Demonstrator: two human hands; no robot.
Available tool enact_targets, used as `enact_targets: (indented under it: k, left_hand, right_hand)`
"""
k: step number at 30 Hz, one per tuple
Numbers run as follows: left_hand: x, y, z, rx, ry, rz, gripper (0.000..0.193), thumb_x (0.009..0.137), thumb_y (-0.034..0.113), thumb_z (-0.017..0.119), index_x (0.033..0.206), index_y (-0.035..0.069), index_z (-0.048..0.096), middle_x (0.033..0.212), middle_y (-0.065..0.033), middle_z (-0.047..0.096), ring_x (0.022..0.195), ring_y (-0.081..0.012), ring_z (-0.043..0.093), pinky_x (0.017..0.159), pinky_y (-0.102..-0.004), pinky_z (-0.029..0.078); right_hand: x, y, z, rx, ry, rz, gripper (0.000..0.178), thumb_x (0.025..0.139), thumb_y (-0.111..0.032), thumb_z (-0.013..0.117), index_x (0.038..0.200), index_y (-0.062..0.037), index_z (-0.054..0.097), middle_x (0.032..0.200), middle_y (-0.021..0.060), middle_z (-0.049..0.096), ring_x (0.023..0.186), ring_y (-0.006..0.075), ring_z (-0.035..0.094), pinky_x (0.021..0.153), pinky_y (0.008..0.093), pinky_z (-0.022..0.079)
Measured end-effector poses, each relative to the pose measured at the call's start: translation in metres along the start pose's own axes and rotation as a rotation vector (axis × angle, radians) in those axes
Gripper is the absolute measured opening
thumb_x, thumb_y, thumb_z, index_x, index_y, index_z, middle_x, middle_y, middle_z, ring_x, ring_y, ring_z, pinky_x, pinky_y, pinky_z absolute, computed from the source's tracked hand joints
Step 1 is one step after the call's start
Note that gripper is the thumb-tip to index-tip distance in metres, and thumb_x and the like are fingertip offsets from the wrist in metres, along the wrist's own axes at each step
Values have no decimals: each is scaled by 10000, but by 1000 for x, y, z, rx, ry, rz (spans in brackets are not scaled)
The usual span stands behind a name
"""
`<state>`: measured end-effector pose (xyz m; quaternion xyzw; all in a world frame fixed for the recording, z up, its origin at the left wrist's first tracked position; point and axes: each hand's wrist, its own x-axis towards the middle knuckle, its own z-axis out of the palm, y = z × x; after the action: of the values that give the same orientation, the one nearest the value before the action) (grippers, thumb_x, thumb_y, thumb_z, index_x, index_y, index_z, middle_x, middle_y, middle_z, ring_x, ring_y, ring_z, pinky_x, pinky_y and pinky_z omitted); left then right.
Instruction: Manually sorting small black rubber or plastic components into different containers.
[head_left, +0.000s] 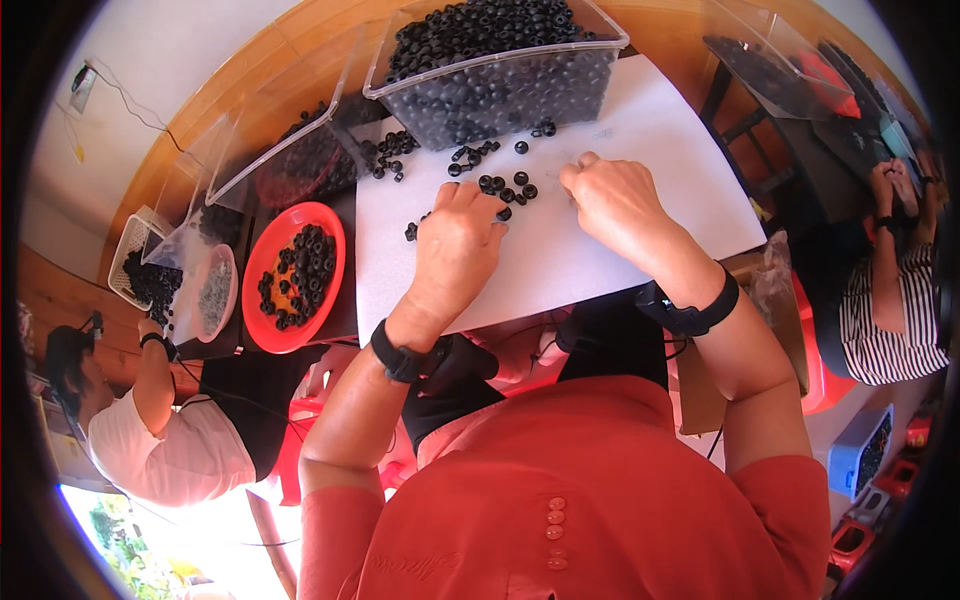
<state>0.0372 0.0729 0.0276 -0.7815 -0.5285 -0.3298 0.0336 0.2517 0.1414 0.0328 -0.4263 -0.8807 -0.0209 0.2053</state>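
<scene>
Two bare hands work over one white sheet. The left hand is over the left half of the sheet, fingers curled down, its fingertips beside small black rings; whether it is clamped on one I cannot tell. The right hand is above the middle of the sheet, fingers bent together, fingertips hidden, so its grip cannot be told either. About seven rings lie on the sheet between the hands, some partly covered by the left hand. One ring lies alone farther up the sheet, with a touching pair near it. Two loose clusters, too crowded to count surely, lie toward the sheet's far left, and a few more pieces lie left of the left hand.

Two black wristbands, one per arm, are at the sheet's near side. One cardboard box is below the sheet's near right edge. One co-worker in a white top is well left of the sheet; another in a striped top is well to its right.

One clear bin, heaped with black rings, takes up the far end of the sheet. Just left of the sheet is one red tray holding many black rings. Farther left of the sheet are one pale bowl of small grey pieces and one white basket with dark pieces.
</scene>
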Motion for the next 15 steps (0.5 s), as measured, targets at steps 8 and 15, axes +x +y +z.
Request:
enact_targets:
  k: [8,15]
  left_hand:
    - [12,-4,14,199,-69,29,180,733,26,739,891,29,654,882,-104,619,879,-318,612,713,-430,524]
    - [-21,18,1,85,-103,-59,208,740,8,726,935,44,666,894,-110,602,881,-324,603,714,-425,522]
  right_hand:
    - [-1,4,4,-75,71,-196,50,779,-37,604,771,-29,654,864,153,650,785,336,657,701,444,499]
    - [-13,3,3,-120,115,-233,40,777,-38,609,790,-28,645,858,131,629,814,308,641,722,421,486]
